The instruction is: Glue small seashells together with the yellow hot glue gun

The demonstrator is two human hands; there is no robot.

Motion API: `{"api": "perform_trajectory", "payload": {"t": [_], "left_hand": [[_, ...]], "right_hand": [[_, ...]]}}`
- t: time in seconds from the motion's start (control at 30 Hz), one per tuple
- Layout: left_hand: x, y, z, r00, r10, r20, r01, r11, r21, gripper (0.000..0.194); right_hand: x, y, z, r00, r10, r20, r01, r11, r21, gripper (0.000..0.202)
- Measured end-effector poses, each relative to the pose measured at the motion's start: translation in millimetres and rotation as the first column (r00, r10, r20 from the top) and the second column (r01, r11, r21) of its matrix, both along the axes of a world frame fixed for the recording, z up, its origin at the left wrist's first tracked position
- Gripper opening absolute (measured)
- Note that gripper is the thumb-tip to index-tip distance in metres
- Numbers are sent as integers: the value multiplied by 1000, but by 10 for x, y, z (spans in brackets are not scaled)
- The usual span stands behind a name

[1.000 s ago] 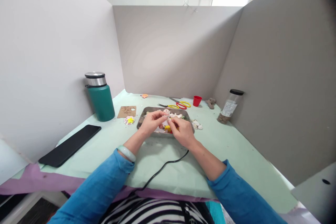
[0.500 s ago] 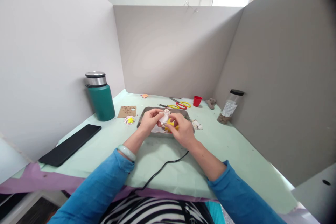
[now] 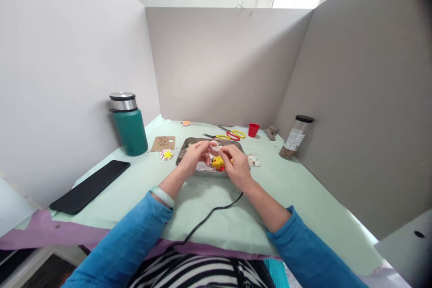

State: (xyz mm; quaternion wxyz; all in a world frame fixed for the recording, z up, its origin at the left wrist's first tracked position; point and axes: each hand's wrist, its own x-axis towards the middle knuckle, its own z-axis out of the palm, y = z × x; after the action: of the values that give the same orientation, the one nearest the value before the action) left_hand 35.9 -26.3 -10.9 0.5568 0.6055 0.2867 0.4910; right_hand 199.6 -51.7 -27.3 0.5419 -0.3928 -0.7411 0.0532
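Over a metal tray [image 3: 232, 174] my two hands meet, fingertips close together. Between the fingers of my left hand [image 3: 196, 155] is a small white disc [image 3: 214, 147], seen nearly edge-on. My right hand [image 3: 235, 164] pinches the right edge of the same disc. Below the fingers, a yellow object [image 3: 218, 163] with a bit of red beside it lies in the tray, along with small pale pieces. Left of the tray sits a white round piece with a yellow star-like shape [image 3: 168, 155], near a brown card [image 3: 163, 143].
A green bottle [image 3: 130, 128] and black phone-like slab [image 3: 91, 186] stand left. Behind the tray are scissors [image 3: 232, 136] and a red cup [image 3: 253, 130]. White shells or stones [image 3: 253, 160] and a jar [image 3: 294, 139] are right. A black cable [image 3: 212, 211] runs in front.
The white disc has tilted from facing me to nearly edge-on. My right fingers have moved up onto its edge, uncovering more of the yellow object.
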Motion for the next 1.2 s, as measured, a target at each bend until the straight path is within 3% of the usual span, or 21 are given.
{"api": "perform_trajectory", "payload": {"t": [0.13,0.23,0.53,0.93,1.2], "left_hand": [[4,5,-10,999,34,-10,-34,999,33,39],[13,12,-28,996,86,-37,-83,994,73,33],[-10,26,-45,995,58,-81,-50,993,103,29],[16,26,-39,986,133,-100,-124,988,94,32],[7,15,-31,991,126,-36,-120,983,142,34]], "right_hand": [[28,47,2,977,26,-212,-75,971,-226,21],[43,78,0,957,52,-286,-147,935,-322,22],[30,87,16,941,96,-325,-185,949,-255,31],[19,35,21,916,211,-342,-348,842,-411,21],[12,24,30,900,204,-385,-364,838,-406,23]]}}
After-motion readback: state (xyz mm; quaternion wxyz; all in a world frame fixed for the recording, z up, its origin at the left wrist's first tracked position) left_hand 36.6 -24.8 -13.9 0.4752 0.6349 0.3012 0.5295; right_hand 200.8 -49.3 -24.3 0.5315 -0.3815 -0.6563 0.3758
